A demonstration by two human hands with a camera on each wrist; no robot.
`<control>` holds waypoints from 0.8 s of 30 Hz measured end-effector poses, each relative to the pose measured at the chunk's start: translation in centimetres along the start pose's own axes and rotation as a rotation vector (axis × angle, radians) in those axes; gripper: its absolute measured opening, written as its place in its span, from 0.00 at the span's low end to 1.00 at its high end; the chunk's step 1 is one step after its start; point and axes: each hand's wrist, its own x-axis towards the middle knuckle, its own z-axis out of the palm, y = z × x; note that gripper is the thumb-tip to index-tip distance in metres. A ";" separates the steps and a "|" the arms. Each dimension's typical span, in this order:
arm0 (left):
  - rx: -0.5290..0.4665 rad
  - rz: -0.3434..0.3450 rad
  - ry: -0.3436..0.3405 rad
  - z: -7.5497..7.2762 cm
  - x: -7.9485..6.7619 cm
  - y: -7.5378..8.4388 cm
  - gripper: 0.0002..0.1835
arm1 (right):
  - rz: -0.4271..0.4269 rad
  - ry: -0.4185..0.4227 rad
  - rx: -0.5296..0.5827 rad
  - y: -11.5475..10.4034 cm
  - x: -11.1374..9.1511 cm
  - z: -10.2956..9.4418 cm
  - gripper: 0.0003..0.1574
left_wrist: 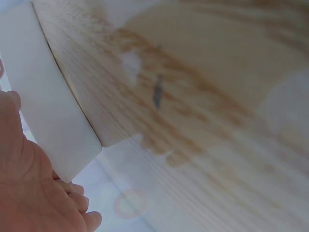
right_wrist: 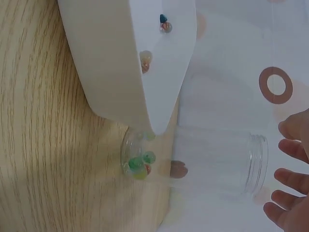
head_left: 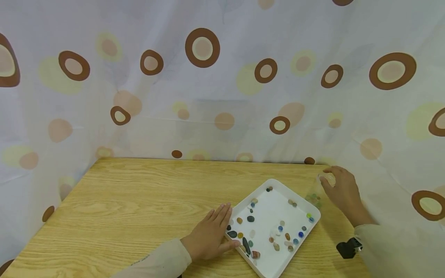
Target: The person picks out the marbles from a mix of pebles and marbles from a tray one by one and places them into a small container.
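Observation:
A white tray point(head_left: 274, 266) sits turned cornerwise on the wooden table, with several small stones and glass marbles spread over it. My left hand point(head_left: 210, 235) lies along its left side, fingers straight, thumb over the rim; the left wrist view shows the palm side against the tray wall point(left_wrist: 58, 101). Behind the tray's right corner stands a clear jar point(right_wrist: 212, 159) without a lid, upright, with several green and other coloured marbles point(right_wrist: 137, 164) at its bottom. My right hand point(head_left: 342, 191) is around the jar's mouth level, fingers spread and slightly bent, a small gap from the rim.
The wooden table point(head_left: 139, 200) stretches to the left of the tray. A white curtain with brown rings point(head_left: 222, 85) hangs right behind the table's back edge. On the right sleeve a black device point(head_left: 347, 248) is worn.

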 end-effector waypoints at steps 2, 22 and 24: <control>0.003 0.000 0.001 0.0 0.0 0.0 0.49 | -0.035 -0.003 0.022 -0.7 0.1 0.4 0.16; 0.012 0.004 0.013 0.4 0.1 -0.1 0.50 | -0.393 -0.380 -0.035 -9.9 -0.8 6.5 0.14; 0.012 0.001 0.011 0.5 0.1 -0.1 0.50 | -0.410 -0.401 -0.037 -10.4 -0.9 7.1 0.15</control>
